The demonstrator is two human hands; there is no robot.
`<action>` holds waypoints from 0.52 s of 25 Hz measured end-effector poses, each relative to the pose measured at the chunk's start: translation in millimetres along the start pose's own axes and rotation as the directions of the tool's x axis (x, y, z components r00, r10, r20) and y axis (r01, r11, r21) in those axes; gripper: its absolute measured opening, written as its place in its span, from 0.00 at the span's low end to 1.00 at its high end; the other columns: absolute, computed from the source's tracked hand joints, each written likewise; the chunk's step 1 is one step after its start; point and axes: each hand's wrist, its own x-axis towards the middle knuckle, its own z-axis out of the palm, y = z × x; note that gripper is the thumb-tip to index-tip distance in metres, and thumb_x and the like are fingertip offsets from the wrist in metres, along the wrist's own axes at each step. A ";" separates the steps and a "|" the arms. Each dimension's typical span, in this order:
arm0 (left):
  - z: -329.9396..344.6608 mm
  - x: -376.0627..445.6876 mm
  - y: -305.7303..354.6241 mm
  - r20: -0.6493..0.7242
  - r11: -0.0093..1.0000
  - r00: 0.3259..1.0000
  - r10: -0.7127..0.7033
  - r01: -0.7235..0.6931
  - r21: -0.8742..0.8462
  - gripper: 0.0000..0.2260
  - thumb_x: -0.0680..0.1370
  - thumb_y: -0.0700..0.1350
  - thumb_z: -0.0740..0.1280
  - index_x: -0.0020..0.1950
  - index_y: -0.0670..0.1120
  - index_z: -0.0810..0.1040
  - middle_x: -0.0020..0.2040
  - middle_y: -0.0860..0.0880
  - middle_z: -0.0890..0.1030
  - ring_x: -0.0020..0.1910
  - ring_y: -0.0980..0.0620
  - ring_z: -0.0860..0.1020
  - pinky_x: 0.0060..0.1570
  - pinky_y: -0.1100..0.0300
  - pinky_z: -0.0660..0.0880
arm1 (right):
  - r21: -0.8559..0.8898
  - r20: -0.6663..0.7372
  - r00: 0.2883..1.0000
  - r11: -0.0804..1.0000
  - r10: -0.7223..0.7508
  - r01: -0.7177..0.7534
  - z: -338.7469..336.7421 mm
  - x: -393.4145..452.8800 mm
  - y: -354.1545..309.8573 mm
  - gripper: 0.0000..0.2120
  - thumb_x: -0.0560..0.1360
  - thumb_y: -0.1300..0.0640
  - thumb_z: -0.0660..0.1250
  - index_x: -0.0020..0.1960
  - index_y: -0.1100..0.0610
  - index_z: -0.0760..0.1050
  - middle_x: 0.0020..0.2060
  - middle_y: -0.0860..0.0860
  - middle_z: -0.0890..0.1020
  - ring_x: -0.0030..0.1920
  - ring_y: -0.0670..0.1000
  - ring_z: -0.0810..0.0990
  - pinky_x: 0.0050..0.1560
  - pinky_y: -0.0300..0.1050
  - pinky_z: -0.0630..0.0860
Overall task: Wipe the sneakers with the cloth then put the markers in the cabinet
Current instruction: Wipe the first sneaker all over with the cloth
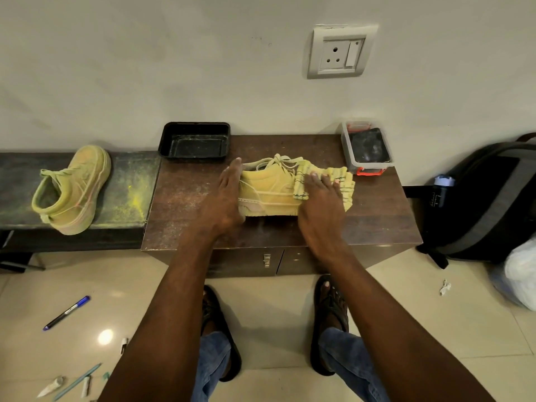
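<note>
On cabinet top (203,204): left hand (224,198) bracing sneaker (268,192) heel, fingers straight; right hand (319,204) pressing striped cloth (345,184) flat onto toe.

On the worktop (203,227) a sneaker (268,192) lies on its side, a tray (194,139) behind it to the left and a lidded box (367,147) to the right. A second sneaker (72,188) rests on the lower bench (130,184) further left. A marker (66,312) lies on the floor (275,300) before the bench.
</note>
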 end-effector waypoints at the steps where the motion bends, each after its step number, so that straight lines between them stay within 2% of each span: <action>1: 0.0 0.5 -0.3 0.012 1.000 1.000 -0.017 0.017 0.004 0.52 0.66 0.38 0.76 0.79 0.47 0.43 0.79 0.50 0.41 0.78 0.48 0.45 0.73 0.50 0.59 | 0.013 0.020 0.999 0.999 -0.043 0.043 4.7 -4.6 -6.7 0.30 0.71 0.67 0.59 0.73 0.59 0.64 0.72 0.55 0.67 0.74 0.56 0.60 0.76 0.52 0.52; 3: -0.9 2.9 2.2 0.014 1.000 1.000 -0.012 0.012 0.000 0.51 0.66 0.46 0.78 0.79 0.47 0.47 0.78 0.50 0.37 0.77 0.50 0.37 0.74 0.53 0.48 | 0.047 0.047 0.997 0.997 -0.058 0.055 9.7 -9.6 -13.3 0.30 0.71 0.67 0.59 0.73 0.59 0.63 0.73 0.55 0.65 0.75 0.55 0.60 0.75 0.52 0.55; 4: -1.2 4.7 6.3 -0.006 1.000 1.000 0.012 -0.013 -0.009 0.49 0.66 0.51 0.78 0.78 0.47 0.52 0.79 0.49 0.39 0.77 0.50 0.37 0.73 0.54 0.45 | 0.057 0.055 0.998 0.998 -0.041 0.038 9.9 -9.6 -12.3 0.29 0.72 0.67 0.59 0.73 0.59 0.63 0.73 0.55 0.65 0.75 0.55 0.60 0.75 0.52 0.56; 6: 0.6 8.4 17.8 -0.124 0.998 0.991 0.039 -0.044 -0.034 0.36 0.69 0.55 0.75 0.73 0.46 0.65 0.79 0.48 0.49 0.78 0.50 0.43 0.72 0.56 0.45 | 0.096 0.087 0.996 0.995 -0.017 0.008 9.2 -8.9 -10.4 0.29 0.71 0.67 0.60 0.73 0.59 0.63 0.73 0.56 0.65 0.75 0.56 0.59 0.74 0.52 0.58; 8: 5.2 10.7 24.4 -0.232 0.998 0.973 0.022 -0.036 -0.052 0.27 0.72 0.53 0.73 0.67 0.45 0.71 0.77 0.46 0.58 0.78 0.49 0.49 0.73 0.56 0.48 | 0.180 0.114 0.988 0.980 -0.103 0.081 10.1 -11.1 -12.6 0.31 0.70 0.69 0.61 0.73 0.59 0.64 0.73 0.57 0.65 0.75 0.57 0.58 0.74 0.52 0.59; 10: 9.3 11.8 25.5 -0.278 0.996 0.960 0.020 -0.043 -0.074 0.23 0.73 0.49 0.73 0.65 0.44 0.74 0.75 0.45 0.64 0.77 0.49 0.54 0.74 0.56 0.48 | 0.181 0.153 0.960 0.962 -0.233 0.205 9.0 -11.0 -7.5 0.33 0.69 0.69 0.61 0.73 0.58 0.64 0.73 0.56 0.66 0.75 0.56 0.60 0.73 0.50 0.60; 11: 10.3 12.2 25.6 -0.283 0.995 0.959 0.012 -0.040 -0.096 0.21 0.73 0.47 0.73 0.63 0.44 0.75 0.74 0.45 0.66 0.76 0.49 0.56 0.74 0.56 0.49 | 0.129 0.156 0.961 0.969 -0.229 0.210 7.5 -8.4 0.5 0.31 0.70 0.68 0.61 0.73 0.59 0.64 0.72 0.56 0.67 0.74 0.56 0.61 0.73 0.50 0.61; 13: 10.8 13.0 27.0 -0.286 0.989 0.958 -0.032 -0.012 -0.149 0.17 0.72 0.44 0.73 0.60 0.45 0.76 0.73 0.46 0.68 0.76 0.49 0.58 0.74 0.57 0.50 | 0.002 0.112 0.993 0.999 -0.039 0.039 1.6 -2.6 21.3 0.24 0.73 0.66 0.61 0.69 0.61 0.67 0.67 0.57 0.73 0.69 0.58 0.68 0.67 0.51 0.66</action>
